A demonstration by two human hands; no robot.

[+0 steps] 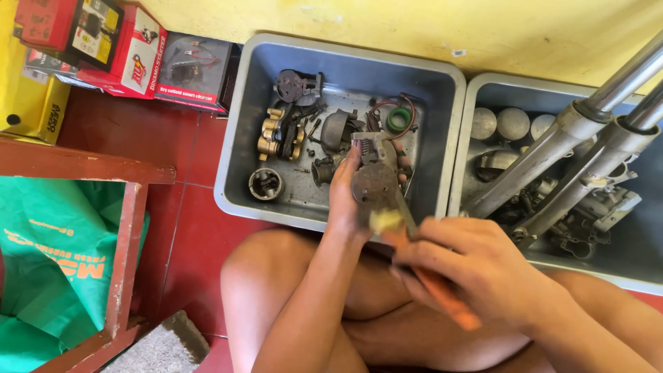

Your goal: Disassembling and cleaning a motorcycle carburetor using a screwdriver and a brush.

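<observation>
My left hand grips a dirty grey metal engine part upright over the near edge of a grey plastic tub. My right hand holds a brush with an orange handle; its pale bristle head presses against the lower side of the metal part. My bare knees lie below both hands.
The tub holds several parts: a gold brake caliper, a round metal piece, a green ring. A second tub on the right carries two chrome fork tubes. Red boxes stand at the back left; a red wooden frame over green fabric stands left.
</observation>
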